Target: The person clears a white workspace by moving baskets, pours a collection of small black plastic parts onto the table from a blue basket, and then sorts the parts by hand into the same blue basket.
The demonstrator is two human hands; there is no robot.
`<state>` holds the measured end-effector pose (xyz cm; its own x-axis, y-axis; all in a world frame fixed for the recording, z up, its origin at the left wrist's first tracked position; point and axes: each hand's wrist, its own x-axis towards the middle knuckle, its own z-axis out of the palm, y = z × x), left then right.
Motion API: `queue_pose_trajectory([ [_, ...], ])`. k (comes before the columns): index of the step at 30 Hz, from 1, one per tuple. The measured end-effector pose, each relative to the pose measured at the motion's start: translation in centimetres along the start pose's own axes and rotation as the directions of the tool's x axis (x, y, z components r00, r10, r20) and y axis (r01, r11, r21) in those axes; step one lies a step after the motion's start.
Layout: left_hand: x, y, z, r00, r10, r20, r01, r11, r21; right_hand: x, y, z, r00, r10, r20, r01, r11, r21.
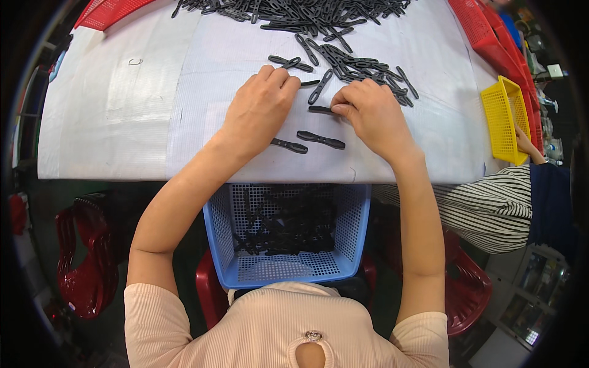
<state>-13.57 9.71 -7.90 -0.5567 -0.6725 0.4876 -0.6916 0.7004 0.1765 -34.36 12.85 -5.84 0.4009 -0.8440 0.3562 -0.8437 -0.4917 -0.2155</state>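
Observation:
Narrow black plastic pieces with wider, slotted ends lie on the white-covered table (123, 122). My right hand (374, 116) pinches one black piece (320, 110) by its right end between thumb and finger. Curled, fingers down, my left hand (262, 107) has another black piece (310, 83) sticking out at its fingertips; its own fingertips are partly hidden. Between my forearms, near the front edge, one piece (321, 140) lies by itself, and a second piece (289, 146) lies partly behind my left wrist. A small loose pile (350, 64) sits just beyond my hands.
A large heap of black pieces (300, 12) covers the far middle. Below the table edge, a blue basket (288, 268) on my lap holds many pieces. Red baskets (110, 12) stand at the far corners. At right, another person's hand (526, 144) touches a yellow basket (500, 122).

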Motion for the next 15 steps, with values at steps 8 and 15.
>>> queue_pose_trajectory([
  [8,-0.6,-0.2,-4.0,0.933,-0.196,0.302,0.293,0.9,-0.323,2.6,2.0,0.7,0.995,-0.046,-0.085,0.049,0.998,0.036],
  [15,0.1,-2.1,-1.5,0.989,-0.121,-0.081,0.115,0.99,-0.076,1.2,-0.4,0.2,1.0,-0.009,-0.003,0.009,0.996,0.092],
])
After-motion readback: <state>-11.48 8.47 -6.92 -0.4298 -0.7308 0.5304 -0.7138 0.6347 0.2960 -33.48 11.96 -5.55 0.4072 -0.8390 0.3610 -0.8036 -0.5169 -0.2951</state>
